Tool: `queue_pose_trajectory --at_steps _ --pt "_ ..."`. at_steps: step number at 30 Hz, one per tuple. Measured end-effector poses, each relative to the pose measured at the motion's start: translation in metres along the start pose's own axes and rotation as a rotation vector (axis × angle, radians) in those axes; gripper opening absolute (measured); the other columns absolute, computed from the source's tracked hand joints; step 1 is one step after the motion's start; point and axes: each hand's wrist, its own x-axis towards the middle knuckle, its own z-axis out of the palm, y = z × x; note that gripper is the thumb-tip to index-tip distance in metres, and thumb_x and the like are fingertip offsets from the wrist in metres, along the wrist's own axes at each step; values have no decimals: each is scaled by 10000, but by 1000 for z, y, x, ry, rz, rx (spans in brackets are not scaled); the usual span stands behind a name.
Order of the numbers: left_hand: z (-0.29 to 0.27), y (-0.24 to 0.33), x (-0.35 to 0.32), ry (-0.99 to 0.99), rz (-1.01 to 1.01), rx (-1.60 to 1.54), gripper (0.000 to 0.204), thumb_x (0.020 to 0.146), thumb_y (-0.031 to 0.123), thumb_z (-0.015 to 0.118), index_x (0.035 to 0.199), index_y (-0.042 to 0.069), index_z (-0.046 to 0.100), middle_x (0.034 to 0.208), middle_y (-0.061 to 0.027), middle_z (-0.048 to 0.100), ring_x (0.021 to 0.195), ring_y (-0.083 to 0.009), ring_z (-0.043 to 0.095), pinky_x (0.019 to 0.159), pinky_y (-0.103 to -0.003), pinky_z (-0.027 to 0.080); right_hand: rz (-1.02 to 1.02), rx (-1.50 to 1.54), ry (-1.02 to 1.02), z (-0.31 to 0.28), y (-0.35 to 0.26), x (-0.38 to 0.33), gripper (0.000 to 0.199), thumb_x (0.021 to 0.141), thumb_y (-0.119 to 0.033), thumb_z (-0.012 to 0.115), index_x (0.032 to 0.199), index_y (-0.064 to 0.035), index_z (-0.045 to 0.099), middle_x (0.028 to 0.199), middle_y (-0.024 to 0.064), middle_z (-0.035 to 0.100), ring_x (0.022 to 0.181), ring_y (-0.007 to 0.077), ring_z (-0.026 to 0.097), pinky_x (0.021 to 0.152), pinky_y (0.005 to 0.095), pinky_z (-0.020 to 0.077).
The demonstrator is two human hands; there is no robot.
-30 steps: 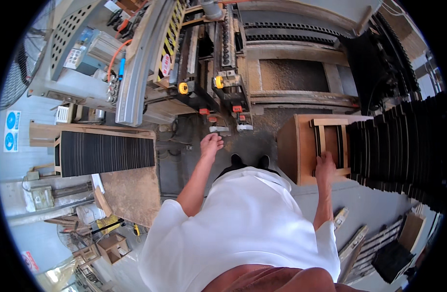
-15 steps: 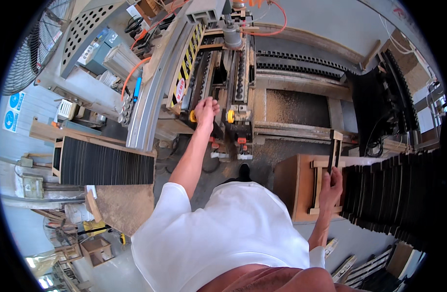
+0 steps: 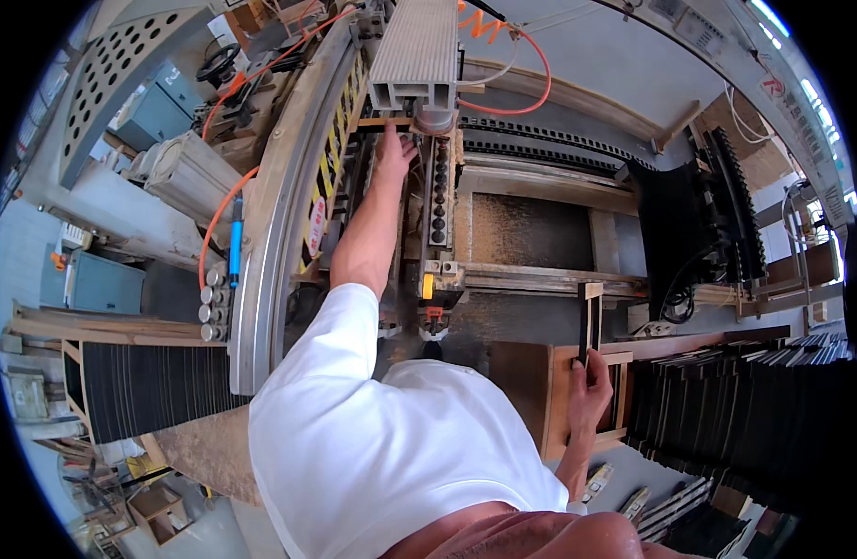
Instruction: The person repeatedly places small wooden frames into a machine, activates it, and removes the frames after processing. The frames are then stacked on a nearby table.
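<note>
My left hand (image 3: 394,158) reaches far into the machine, its fingers apart and close to a black-and-wood strip (image 3: 377,122) lying across the rails under the grey spindle (image 3: 435,119). Whether a fingertip touches that strip I cannot tell. On the right, my right hand (image 3: 590,380) grips a narrow wooden piece (image 3: 592,312) with a black face. It is held upright by its lower end, above a brown wooden box (image 3: 526,377). Beside the box's edge, a light wooden frame (image 3: 617,358) shows partly behind my right hand.
Tall rows of black-faced strips stand at the right (image 3: 708,410) and at the left (image 3: 158,387). A metal beam (image 3: 270,233) runs along my left arm. Overhead juts a ribbed aluminium profile (image 3: 414,47). Sawdust covers the machine bed (image 3: 521,233); an orange hose (image 3: 216,224) hangs at left.
My left hand has moved forward, from the yellow knobs to the strip beneath the spindle, and its fingers have spread. My body has leaned forward. The right hand still holds its wooden piece.
</note>
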Motion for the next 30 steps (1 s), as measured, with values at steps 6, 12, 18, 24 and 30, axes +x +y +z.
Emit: queue_pose_trajectory --at_steps 6,12,18,24,30 --pt "14 11 32 80 19 -134 596 923 354 595 1346 13 350 1264 -205 410 1182 -360 450 983 -526 456 -80 -158 -48 14 -12 19 300 866 -56 649 1159 -1 617 859 28 610 776 99 524 693 252 444" --pt "-7 -10 -17 111 -13 -219 579 910 226 630 1354 0 335 1333 -223 360 1254 -382 399 970 -516 476 -251 -265 -274 51 -63 67 290 839 -34 674 1127 -53 639 806 29 569 711 110 504 658 262 434" --pt "-69 -35 -134 -33 -31 -322 268 925 125 546 1156 -2 500 1218 -168 527 1177 -302 493 1003 -477 435 -958 -296 -462 148 -116 135 240 752 -58 699 987 -74 654 925 94 667 808 301 595 724 389 480" --pt "-90 -47 -202 -292 23 -360 288 880 52 531 1166 32 524 1156 -109 584 1115 -265 541 1027 -454 394 -1310 -256 -637 260 -132 166 247 736 -98 703 982 -84 680 948 81 683 865 295 609 775 399 492" --pt "-89 -52 -211 -261 79 -431 278 909 112 551 1179 50 531 1144 -86 590 1107 -237 542 1001 -424 406 -1353 -305 -750 306 -127 166 348 711 -143 733 1034 -95 609 896 100 662 886 324 604 790 425 479"
